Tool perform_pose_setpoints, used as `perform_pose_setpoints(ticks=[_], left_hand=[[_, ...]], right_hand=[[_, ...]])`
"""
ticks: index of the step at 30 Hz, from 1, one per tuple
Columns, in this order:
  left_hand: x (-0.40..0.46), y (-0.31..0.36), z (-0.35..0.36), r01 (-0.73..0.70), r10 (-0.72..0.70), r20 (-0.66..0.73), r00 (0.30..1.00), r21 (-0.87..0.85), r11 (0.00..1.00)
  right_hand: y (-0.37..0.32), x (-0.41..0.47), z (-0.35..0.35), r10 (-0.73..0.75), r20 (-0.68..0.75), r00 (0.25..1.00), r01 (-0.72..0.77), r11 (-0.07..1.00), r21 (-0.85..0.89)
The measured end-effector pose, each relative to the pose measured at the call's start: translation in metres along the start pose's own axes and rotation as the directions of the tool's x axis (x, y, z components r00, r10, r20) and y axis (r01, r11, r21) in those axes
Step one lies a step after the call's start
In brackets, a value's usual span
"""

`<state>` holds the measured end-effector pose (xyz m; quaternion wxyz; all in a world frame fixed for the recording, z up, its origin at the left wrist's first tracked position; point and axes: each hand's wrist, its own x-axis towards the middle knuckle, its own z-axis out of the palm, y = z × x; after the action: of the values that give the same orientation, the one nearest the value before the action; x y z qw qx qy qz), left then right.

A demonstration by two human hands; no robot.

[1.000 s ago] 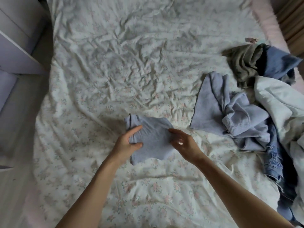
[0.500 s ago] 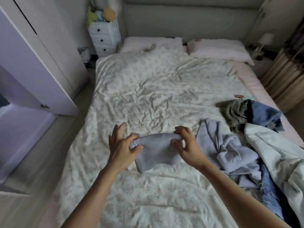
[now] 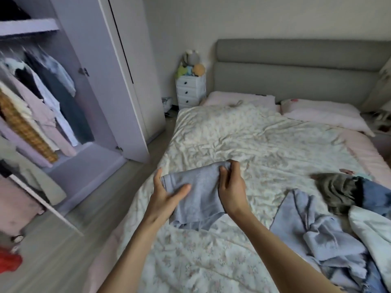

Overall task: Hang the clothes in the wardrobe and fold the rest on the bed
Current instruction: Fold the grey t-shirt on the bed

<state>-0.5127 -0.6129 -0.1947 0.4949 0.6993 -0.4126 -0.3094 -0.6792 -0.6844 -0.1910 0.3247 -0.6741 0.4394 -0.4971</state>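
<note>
The folded grey-blue garment [image 3: 195, 194] is hanging in the air above the near left part of the bed [image 3: 243, 144], held up between both hands and clear of the floral cover. The left hand [image 3: 167, 196] is gripping its left edge, thumb lying across the front of the cloth and fingers tucked behind it. The right hand [image 3: 231, 187] is pinching the upper right corner, fingers curled over the bunched fabric at the top. The lower hem is drooping loose beneath both wrists. Off to the right on the bed, a pile of unfolded clothes [image 3: 330, 233] is sprawling: a pale blue knit, an olive piece, something denim and a white item, well apart from the held garment. Two pink pillows [image 3: 321, 113] are lying against the grey headboard [image 3: 296, 68]. To the left, the wardrobe [image 3: 69, 102] is standing open, with clothes on hangers [image 3: 38, 106] crowding along its rail. A small white chest of drawers [image 3: 190, 92] is sitting beside the headboard with soft toys on top.
</note>
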Motion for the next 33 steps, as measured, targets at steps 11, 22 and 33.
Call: perform_pose_setpoints(ticks=[11, 22, 33], left_hand=[[-0.016, -0.001, -0.158, -0.138, 0.472, -0.495, 0.730, 0.570, 0.810], [0.021, -0.067, -0.438, -0.127, 0.617, -0.391, 0.682, 0.768, 0.628], [0.068, -0.070, -0.564, -0.065, 0.557, -0.460, 0.691, 0.728, 0.682]], right_hand=[[-0.106, -0.014, 0.148, -0.366, 0.337, 0.867, 0.374, 0.926, 0.043], [-0.218, -0.049, 0.401, -0.468, 0.289, 0.835, 0.457, 0.883, 0.109], [-0.286, -0.024, 0.527, -0.529, 0.286, 0.799, 0.531, 0.844, 0.077]])
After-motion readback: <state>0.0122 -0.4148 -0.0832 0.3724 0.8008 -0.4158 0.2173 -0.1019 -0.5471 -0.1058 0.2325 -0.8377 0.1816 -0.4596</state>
